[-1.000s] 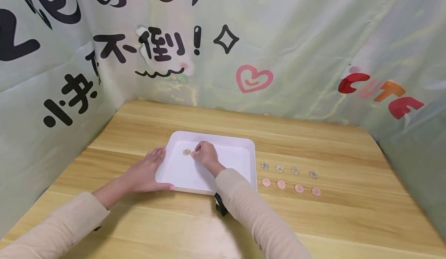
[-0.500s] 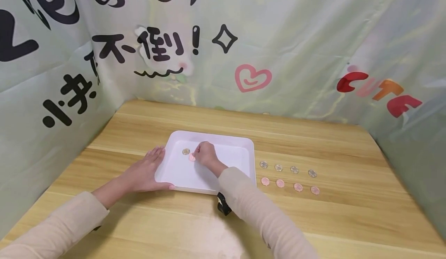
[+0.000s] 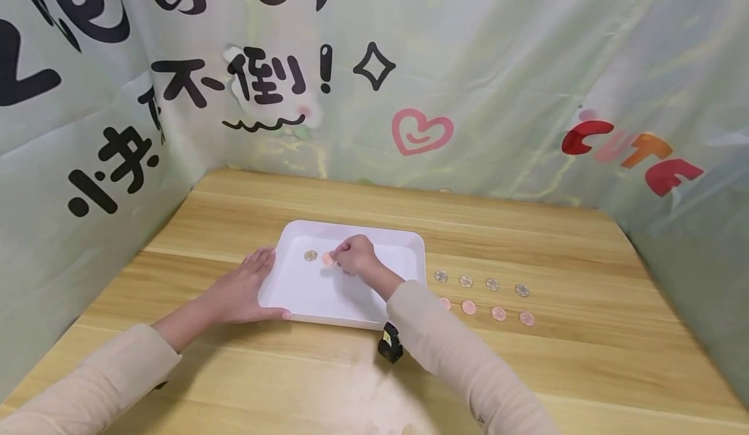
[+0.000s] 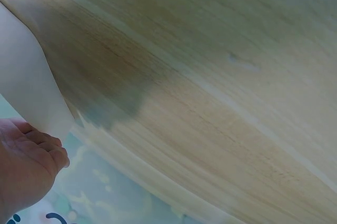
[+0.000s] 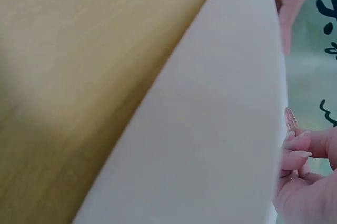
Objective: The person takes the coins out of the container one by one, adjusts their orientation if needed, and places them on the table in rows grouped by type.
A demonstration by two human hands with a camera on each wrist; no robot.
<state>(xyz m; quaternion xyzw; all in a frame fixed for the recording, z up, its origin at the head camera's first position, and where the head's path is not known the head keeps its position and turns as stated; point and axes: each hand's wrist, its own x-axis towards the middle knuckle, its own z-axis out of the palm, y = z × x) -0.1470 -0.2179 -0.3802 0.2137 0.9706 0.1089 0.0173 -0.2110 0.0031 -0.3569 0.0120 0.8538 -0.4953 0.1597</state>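
Observation:
In the head view, a white tray (image 3: pixel 316 295) lies on the table. My left hand (image 3: pixel 236 292) rests against its near left corner, fingers along the left wall and thumb along the front wall. Over the tray, my right hand (image 3: pixel 357 256) pinches a pink copper-coloured coin (image 3: pixel 328 259) between thumb and fingertips. The right wrist view shows this coin (image 5: pixel 291 120) edge-on at the fingertips, beside the pale tray wall (image 5: pixel 210 103). A gold-toned coin (image 3: pixel 311 255) lies flat on the tray floor, left of the pinched one. In the left wrist view, my left fingers (image 4: pixel 47 148) touch the tray's outer side.
Right of the tray, a row of several silvery coins (image 3: pixel 493 284) lies on the wooden table (image 3: pixel 281 383). A row of several pink coins (image 3: pixel 499 313) sits nearer, partly overlapped by the right sleeve (image 3: pixel 445 337). A printed cloth (image 3: pixel 497 64) hangs behind the table and at both sides.
My right hand has shifted right and slightly away within the tray, and the pink coin has moved a little right with it. The left hand stays at the tray corner.

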